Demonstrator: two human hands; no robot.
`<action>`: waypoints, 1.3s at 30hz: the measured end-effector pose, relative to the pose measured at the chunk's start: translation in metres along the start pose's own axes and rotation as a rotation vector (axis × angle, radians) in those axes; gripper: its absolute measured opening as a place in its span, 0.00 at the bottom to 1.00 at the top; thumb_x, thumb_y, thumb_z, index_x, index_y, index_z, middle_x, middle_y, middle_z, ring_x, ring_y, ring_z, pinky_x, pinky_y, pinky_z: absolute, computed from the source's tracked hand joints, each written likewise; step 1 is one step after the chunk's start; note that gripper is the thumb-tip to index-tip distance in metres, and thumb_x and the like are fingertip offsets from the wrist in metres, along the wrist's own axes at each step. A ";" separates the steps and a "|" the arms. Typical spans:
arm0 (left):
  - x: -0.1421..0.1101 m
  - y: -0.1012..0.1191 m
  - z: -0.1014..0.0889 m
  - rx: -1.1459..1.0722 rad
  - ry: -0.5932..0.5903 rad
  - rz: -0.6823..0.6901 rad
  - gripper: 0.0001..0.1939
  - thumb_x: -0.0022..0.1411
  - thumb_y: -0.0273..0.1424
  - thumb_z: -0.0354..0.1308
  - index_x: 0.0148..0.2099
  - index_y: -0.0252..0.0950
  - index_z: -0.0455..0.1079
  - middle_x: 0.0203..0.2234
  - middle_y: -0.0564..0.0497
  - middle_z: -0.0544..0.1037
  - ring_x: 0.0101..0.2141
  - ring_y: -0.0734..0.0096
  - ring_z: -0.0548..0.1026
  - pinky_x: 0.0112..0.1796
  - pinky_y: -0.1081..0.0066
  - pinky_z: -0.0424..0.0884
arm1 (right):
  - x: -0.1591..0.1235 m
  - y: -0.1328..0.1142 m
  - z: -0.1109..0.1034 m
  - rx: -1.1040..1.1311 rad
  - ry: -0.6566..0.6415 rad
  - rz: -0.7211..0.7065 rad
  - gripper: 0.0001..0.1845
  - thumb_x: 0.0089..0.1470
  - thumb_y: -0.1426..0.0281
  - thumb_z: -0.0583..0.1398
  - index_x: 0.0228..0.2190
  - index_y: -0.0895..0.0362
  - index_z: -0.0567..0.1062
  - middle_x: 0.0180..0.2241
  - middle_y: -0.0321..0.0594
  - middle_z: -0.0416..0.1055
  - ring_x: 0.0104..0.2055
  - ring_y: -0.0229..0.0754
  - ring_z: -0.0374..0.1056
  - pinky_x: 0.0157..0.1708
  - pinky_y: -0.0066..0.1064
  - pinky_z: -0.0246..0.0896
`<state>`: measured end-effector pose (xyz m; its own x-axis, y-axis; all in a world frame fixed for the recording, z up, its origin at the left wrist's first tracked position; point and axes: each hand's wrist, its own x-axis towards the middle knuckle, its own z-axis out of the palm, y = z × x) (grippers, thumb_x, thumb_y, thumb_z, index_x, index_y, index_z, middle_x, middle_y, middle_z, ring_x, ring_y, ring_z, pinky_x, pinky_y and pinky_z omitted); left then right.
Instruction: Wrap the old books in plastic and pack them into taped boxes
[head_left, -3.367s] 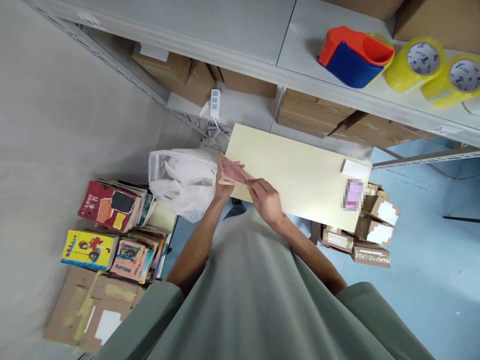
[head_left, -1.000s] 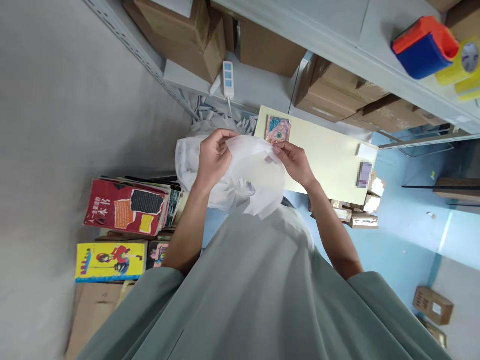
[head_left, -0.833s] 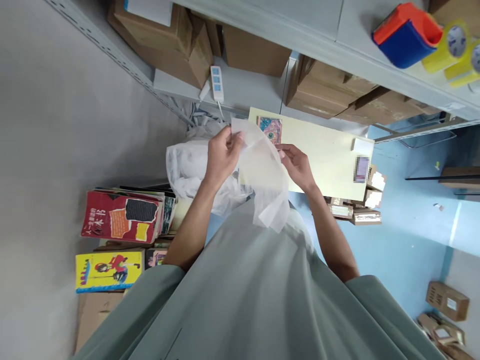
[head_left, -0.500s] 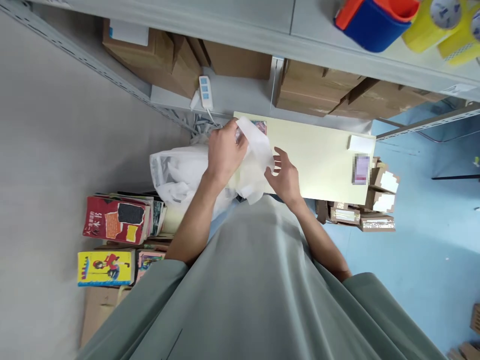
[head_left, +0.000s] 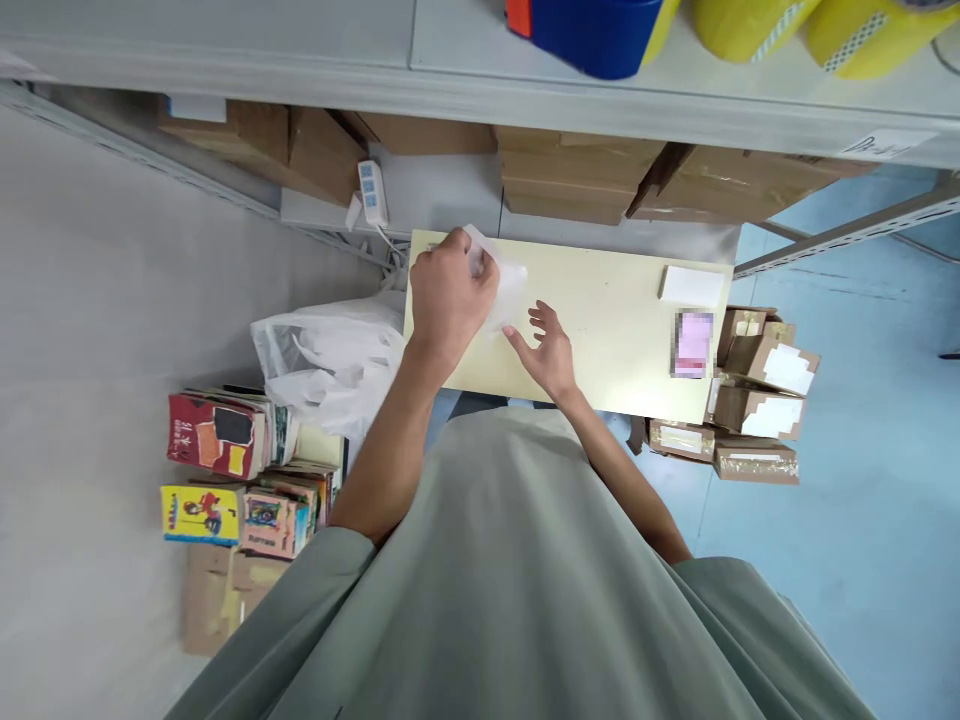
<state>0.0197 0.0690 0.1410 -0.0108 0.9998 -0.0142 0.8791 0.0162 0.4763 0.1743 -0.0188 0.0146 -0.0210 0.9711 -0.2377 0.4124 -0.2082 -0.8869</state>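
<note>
My left hand point(head_left: 448, 296) is closed on a thin white translucent bag point(head_left: 504, 286) and presses it down on the left end of a pale yellow table point(head_left: 607, 330). The small book seen earlier on that end is hidden under the hand and bag. My right hand point(head_left: 547, 345) hovers just right of the bag over the table with its fingers spread and nothing in them.
A white plastic sack point(head_left: 330, 355) sits on the floor left of the table, with stacks of books point(head_left: 232, 470) on a cardboard box below it. A white pad point(head_left: 690, 286) lies at the table's right end. Cardboard boxes point(head_left: 750, 410) stand beside and behind. Tape rolls point(head_left: 750, 25) line the shelf above.
A book held in both hands was set on the table, then a white bag was picked up and spread. Now my left hand has lowered the bag onto the book and my right hand has let go.
</note>
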 end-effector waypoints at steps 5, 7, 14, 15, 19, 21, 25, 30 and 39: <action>0.011 0.027 0.016 0.096 0.027 -0.084 0.09 0.77 0.39 0.58 0.49 0.40 0.74 0.37 0.44 0.86 0.51 0.49 0.86 0.53 0.61 0.81 | -0.008 -0.004 -0.010 0.016 0.100 -0.044 0.64 0.63 0.31 0.63 0.82 0.45 0.40 0.78 0.59 0.57 0.73 0.66 0.67 0.62 0.62 0.77; 0.014 0.035 0.021 0.111 0.023 -0.092 0.09 0.76 0.40 0.59 0.48 0.40 0.73 0.38 0.43 0.86 0.52 0.48 0.86 0.56 0.60 0.80 | 0.000 0.002 -0.003 -0.019 0.143 -0.023 0.61 0.66 0.35 0.62 0.82 0.45 0.38 0.77 0.60 0.56 0.74 0.66 0.66 0.62 0.61 0.77; 0.023 0.034 0.018 0.140 -0.010 -0.150 0.12 0.74 0.44 0.62 0.45 0.40 0.71 0.43 0.41 0.85 0.58 0.44 0.83 0.59 0.57 0.79 | 0.023 0.042 -0.013 -0.059 0.291 0.015 0.45 0.76 0.49 0.54 0.80 0.50 0.41 0.70 0.61 0.66 0.69 0.59 0.71 0.64 0.59 0.75; 0.024 0.030 0.019 0.151 -0.011 -0.164 0.13 0.74 0.44 0.62 0.44 0.40 0.71 0.43 0.40 0.85 0.58 0.42 0.83 0.59 0.56 0.78 | 0.020 0.042 -0.018 -0.069 0.300 -0.001 0.47 0.76 0.47 0.54 0.80 0.51 0.41 0.72 0.62 0.63 0.71 0.60 0.68 0.66 0.61 0.73; 0.029 0.007 0.026 0.128 -0.037 -0.190 0.16 0.76 0.47 0.59 0.44 0.40 0.70 0.44 0.38 0.84 0.60 0.39 0.82 0.61 0.52 0.77 | 0.009 0.035 -0.023 -0.130 0.255 -0.009 0.56 0.71 0.44 0.60 0.81 0.51 0.38 0.80 0.63 0.46 0.82 0.69 0.48 0.72 0.69 0.62; 0.031 -0.009 0.032 0.092 -0.038 -0.178 0.17 0.76 0.49 0.58 0.44 0.40 0.70 0.44 0.37 0.84 0.61 0.38 0.81 0.61 0.51 0.77 | 0.012 0.038 -0.019 -0.159 0.247 0.045 0.54 0.71 0.48 0.59 0.81 0.52 0.39 0.81 0.64 0.44 0.83 0.70 0.48 0.72 0.70 0.61; 0.037 -0.046 0.044 0.114 0.008 -0.202 0.19 0.74 0.51 0.59 0.42 0.40 0.71 0.42 0.35 0.85 0.61 0.37 0.80 0.61 0.53 0.76 | 0.028 0.067 -0.023 -0.246 0.200 0.172 0.45 0.69 0.64 0.56 0.79 0.58 0.48 0.71 0.65 0.65 0.71 0.64 0.69 0.66 0.61 0.71; 0.038 -0.093 0.069 0.166 -0.041 -0.272 0.20 0.73 0.51 0.60 0.40 0.40 0.72 0.41 0.35 0.85 0.58 0.39 0.81 0.59 0.56 0.76 | 0.035 0.112 -0.075 -0.164 0.065 0.200 0.19 0.66 0.65 0.59 0.53 0.57 0.81 0.52 0.54 0.84 0.55 0.56 0.80 0.59 0.48 0.75; -0.026 -0.117 0.155 0.119 -0.315 -0.320 0.18 0.83 0.42 0.49 0.51 0.37 0.75 0.48 0.34 0.87 0.52 0.46 0.85 0.55 0.59 0.74 | 0.033 0.171 -0.146 0.027 0.067 0.440 0.25 0.62 0.47 0.69 0.32 0.58 0.82 0.32 0.46 0.83 0.37 0.47 0.78 0.41 0.37 0.72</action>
<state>-0.0087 0.0405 -0.0502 -0.1618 0.8934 -0.4190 0.9038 0.3046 0.3005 0.3769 -0.0051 -0.0875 0.2107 0.7943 -0.5698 0.3452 -0.6058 -0.7168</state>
